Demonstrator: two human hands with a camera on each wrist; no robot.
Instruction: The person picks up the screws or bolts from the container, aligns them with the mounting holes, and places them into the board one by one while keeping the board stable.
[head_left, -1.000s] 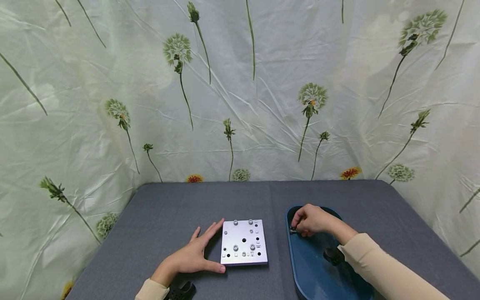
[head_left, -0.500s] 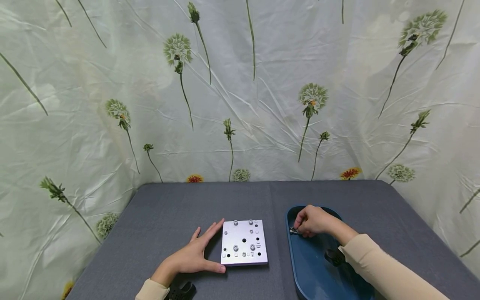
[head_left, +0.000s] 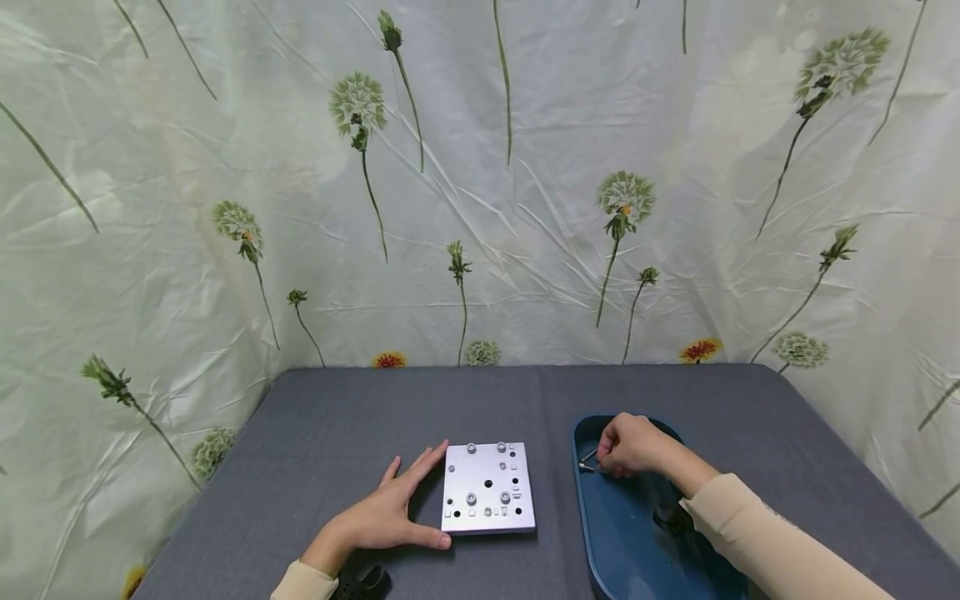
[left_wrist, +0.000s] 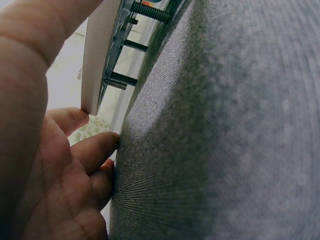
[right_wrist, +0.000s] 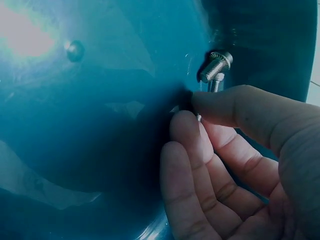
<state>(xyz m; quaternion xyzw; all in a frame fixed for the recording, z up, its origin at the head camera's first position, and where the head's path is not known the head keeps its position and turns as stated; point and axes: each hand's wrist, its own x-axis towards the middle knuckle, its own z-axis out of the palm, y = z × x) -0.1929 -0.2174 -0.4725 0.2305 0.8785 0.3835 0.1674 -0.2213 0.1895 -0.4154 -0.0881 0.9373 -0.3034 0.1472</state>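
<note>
A silver metal plate [head_left: 487, 475] with several screws and holes lies on the grey cloth. My left hand [head_left: 382, 515] spans its left side with straight, spread fingers, the thumb at the front corner and the index fingertip at the back corner. In the left wrist view, threaded screw ends [left_wrist: 150, 11] stick out below the plate [left_wrist: 97, 60]. My right hand [head_left: 632, 446] is inside the blue tray [head_left: 588, 533], thumb and fingertips pinched together. Between them a small metal tip of a screw [right_wrist: 199, 118] shows, the rest hidden. Beside the thumb lie a thick bolt [right_wrist: 217, 66] and a thinner screw [right_wrist: 217, 82].
The tray's raised rim stands around my right hand. Dark wrist cameras sit under both wrists, the left one [head_left: 363, 583] near the cloth. Behind the table [head_left: 420, 400] hangs a white curtain [head_left: 525, 208] with a dandelion print.
My right hand has drawn slightly to the right, away from the screws at the tray's left wall, which now show more. My left hand and the plate stay in place.
</note>
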